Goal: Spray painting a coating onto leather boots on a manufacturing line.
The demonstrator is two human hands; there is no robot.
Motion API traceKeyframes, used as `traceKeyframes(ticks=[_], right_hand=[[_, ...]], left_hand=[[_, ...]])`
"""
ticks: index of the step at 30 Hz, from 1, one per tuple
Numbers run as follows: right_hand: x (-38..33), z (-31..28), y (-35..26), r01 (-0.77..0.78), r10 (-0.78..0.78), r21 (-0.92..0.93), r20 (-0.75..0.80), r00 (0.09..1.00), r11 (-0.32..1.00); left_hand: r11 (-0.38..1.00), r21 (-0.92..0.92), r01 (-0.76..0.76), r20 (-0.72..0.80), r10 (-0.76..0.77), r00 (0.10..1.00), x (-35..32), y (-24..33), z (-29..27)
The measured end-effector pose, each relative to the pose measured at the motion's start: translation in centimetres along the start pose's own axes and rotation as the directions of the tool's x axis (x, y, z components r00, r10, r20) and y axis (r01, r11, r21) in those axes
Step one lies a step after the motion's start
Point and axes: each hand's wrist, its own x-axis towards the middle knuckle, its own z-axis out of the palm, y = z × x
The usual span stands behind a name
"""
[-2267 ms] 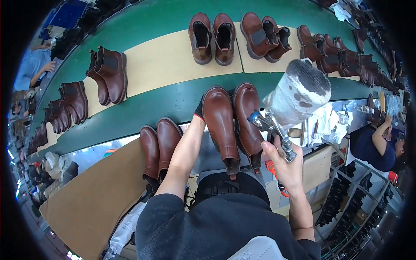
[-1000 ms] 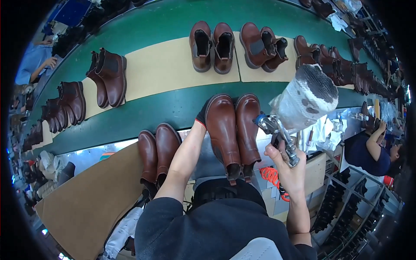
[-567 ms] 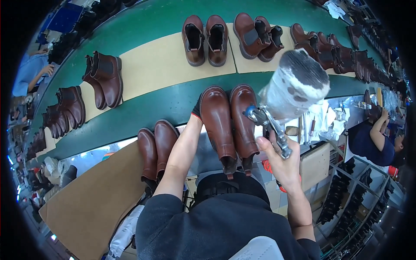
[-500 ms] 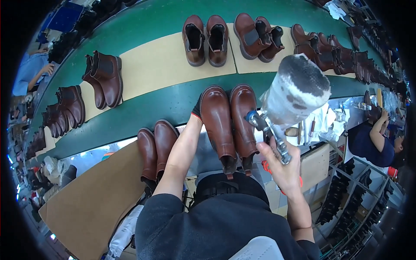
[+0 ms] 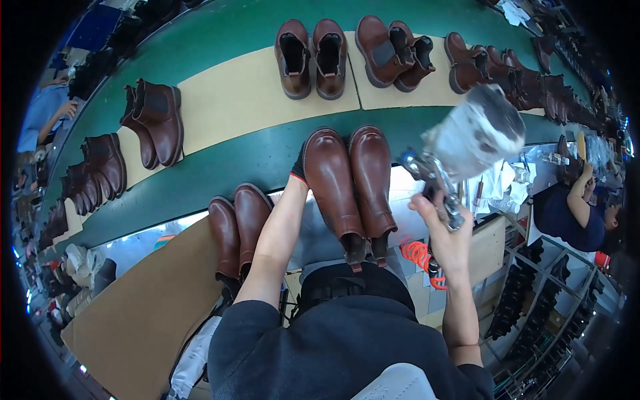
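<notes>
A pair of brown leather ankle boots, the left boot (image 5: pixel 327 177) and the right boot (image 5: pixel 371 180), is raised in front of me, toes away and pull tabs toward my waist. My left hand (image 5: pixel 299 167), in a black glove with a red cuff, grips them from the left side; its fingers are hidden behind the left boot. To the right of the boots, my bare right hand (image 5: pixel 450 243) is closed round a metal spray gun (image 5: pixel 448 193). The gun's paint-smeared cup (image 5: pixel 477 137), whitish with a dark end, tilts away to the upper right.
More brown boots (image 5: pixel 330 57) stand on cardboard strips (image 5: pixel 227 117) along the green table (image 5: pixel 247 160). Another pair (image 5: pixel 240 223) is at my left by a brown board (image 5: pixel 147 307). An orange coiled hose (image 5: pixel 417 253) hangs below my right hand. A co-worker (image 5: pixel 567 213) sits at the right beside shoe racks (image 5: pixel 540 293).
My right hand has swung the spray gun to the right, away from the boots. The boots and my left hand have shifted only slightly with the view.
</notes>
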Motion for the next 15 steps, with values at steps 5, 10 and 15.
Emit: traceKeyframes(ticks=[5,10,15], right_hand=[[-1.1,-1.7,1.9,-0.092,0.093,0.037,-0.031,0.995,0.995],[-0.9,-0.1,2.1,-0.063,0.063,0.007,0.059,0.996,0.998],[-0.4,0.3,-0.1,0.077,-0.073,-0.057,0.073,0.995,0.995]], left_hand=[[1.000,-0.001,0.011,-0.022,-0.012,1.000,0.3,-0.3,-0.2],[0.999,0.030,0.040,-0.055,-0.038,0.998,0.5,-0.5,-0.2],[0.997,0.063,0.054,-0.097,-0.048,0.994,0.9,-0.5,-0.2]])
